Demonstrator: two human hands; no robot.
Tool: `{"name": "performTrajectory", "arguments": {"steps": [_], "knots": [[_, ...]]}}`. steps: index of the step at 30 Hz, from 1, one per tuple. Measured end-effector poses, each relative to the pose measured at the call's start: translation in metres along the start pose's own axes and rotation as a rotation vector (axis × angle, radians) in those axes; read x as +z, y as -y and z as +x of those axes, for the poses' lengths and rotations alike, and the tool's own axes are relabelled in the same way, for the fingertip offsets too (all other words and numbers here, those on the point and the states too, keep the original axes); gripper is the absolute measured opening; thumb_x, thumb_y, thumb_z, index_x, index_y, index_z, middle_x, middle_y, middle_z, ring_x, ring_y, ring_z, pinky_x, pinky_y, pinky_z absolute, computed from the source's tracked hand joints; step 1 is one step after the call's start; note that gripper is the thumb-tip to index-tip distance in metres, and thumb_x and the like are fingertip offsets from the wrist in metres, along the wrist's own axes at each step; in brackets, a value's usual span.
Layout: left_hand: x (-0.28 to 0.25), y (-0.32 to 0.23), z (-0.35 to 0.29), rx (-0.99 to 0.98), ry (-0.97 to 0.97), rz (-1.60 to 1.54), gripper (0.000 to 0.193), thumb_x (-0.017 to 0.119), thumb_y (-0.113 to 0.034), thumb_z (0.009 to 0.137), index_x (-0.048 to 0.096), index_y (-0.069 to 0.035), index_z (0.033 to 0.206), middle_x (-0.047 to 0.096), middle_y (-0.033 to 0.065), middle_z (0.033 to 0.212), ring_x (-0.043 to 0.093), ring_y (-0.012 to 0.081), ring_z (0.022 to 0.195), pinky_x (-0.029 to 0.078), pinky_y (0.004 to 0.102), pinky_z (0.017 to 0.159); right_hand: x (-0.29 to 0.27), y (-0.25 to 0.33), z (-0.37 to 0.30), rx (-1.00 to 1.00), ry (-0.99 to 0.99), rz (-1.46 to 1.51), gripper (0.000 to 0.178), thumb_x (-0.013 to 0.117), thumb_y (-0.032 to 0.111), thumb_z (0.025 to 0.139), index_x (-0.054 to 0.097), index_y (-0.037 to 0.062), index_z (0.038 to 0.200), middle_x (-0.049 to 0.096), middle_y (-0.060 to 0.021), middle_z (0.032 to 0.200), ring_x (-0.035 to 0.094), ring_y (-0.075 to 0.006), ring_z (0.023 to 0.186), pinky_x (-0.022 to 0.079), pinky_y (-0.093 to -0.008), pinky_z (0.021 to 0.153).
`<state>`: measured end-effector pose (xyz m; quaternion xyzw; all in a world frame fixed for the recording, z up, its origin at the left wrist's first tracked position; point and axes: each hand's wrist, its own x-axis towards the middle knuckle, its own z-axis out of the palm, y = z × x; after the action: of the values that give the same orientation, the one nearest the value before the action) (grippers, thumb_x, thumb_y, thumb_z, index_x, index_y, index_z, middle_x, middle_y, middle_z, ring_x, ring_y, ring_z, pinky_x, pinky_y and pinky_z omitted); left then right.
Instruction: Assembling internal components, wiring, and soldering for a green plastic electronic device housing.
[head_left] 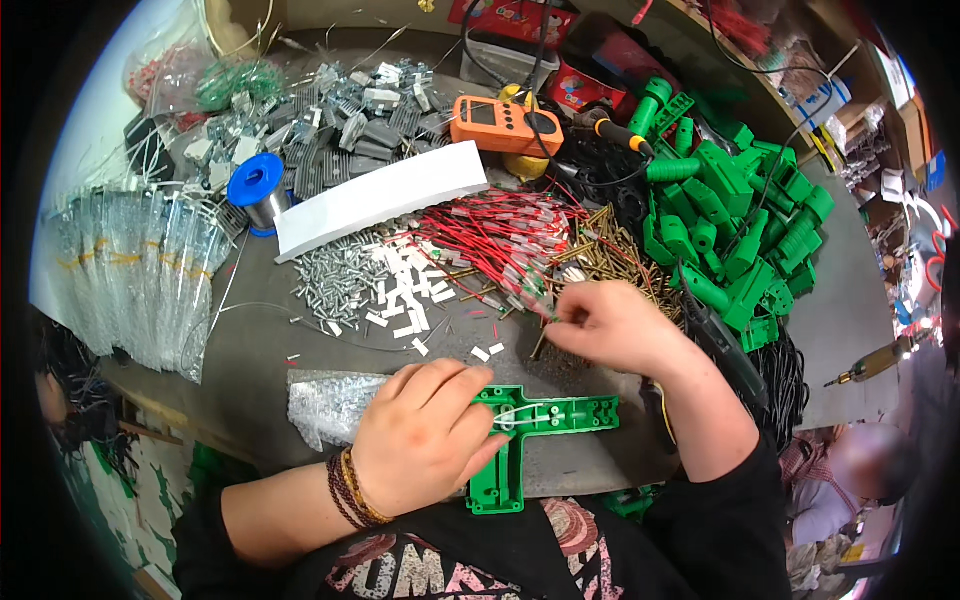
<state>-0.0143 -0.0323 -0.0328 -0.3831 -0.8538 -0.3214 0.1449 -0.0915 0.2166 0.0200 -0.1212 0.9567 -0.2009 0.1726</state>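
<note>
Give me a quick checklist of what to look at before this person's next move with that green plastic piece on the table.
1. Green T-shaped plastic housing lies flat on the grey table: ok.
2. Left hand rests on the housing, steadying it: ok.
3. Right hand is at the pile of red wires: ok.
4. One wire pinched in its fingers: cannot tell.
5. White wire already seated in the housing: ok.
6. Heap of brass pins within reach: ok.

— What's lying on your grey tabletop (250, 350)?
— Red wires (490, 235) centre, brass pins (600, 250) beside them, green plastic housings (740, 220) upper right, a blue solder spool (257, 185) upper left.
</note>
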Motion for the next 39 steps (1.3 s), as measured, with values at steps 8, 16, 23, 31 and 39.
{"name": "performTrajectory", "arguments": {"steps": [8,16,23,31,39], "knots": [[-0.01,0.003,0.009,-0.006,0.131,-0.282,0.018,0.077,-0.021,0.074,0.064,-0.008,0.076,0.065,0.0078,0.109,0.06,0.0297,0.105,0.047,0.0427,0.087,0.013,-0.037,-0.04,-0.038,-0.158,0.816,0.011,0.077,0.006,0.088,0.07,0.0011,0.095,0.068,-0.0012,0.093,0.061,-0.0063,0.082,0.05,-0.0232,0.073],[0.006,0.01,0.02,-0.077,0.132,-0.065,0.01,0.069,-0.011,0.082,0.06,-0.007,0.084,0.062,0.0099,0.082,0.062,0.0314,0.078,0.05,0.0396,0.066,0.041,0.018,-0.055,-0.406,-0.141,0.218,0.013,0.077,0.007,0.082,0.07,0.0022,0.091,0.068,-0.0094,0.096,0.067,-0.0257,0.09,0.054,-0.0339,0.079],[0.012,0.016,0.018,-0.245,-0.123,-0.293,0.012,0.068,-0.011,0.086,0.058,-0.006,0.081,0.06,0.0124,0.07,0.061,0.0354,0.066,0.048,0.0446,0.059,0.04,0.03,-0.052,-0.695,-0.231,-0.318,0.024,0.068,0.013,0.074,0.067,0.0061,0.097,0.063,-0.0069,0.099,0.063,-0.0233,0.088,0.051,-0.0353,0.076],[0.012,0.017,0.016,-0.284,-0.124,-0.325,0.013,0.07,-0.008,0.083,0.057,-0.006,0.081,0.059,0.0121,0.07,0.06,0.0352,0.064,0.048,0.0433,0.057,0.041,0.042,-0.045,-0.79,-0.205,-0.603,0.022,0.062,0.019,0.071,0.065,0.0065,0.089,0.06,-0.0062,0.094,0.059,-0.0209,0.085,0.047,-0.0332,0.074],[0.012,0.014,0.016,-0.279,-0.129,-0.336,0.013,0.067,-0.01,0.085,0.055,-0.005,0.08,0.058,0.0131,0.07,0.059,0.0365,0.063,0.046,0.0454,0.057,0.049,0.034,-0.043,-0.652,-0.103,-0.365,0.014,0.068,0.014,0.073,0.062,0.0064,0.083,0.057,-0.0062,0.097,0.058,-0.0244,0.093,0.048,-0.0372,0.077]]}}
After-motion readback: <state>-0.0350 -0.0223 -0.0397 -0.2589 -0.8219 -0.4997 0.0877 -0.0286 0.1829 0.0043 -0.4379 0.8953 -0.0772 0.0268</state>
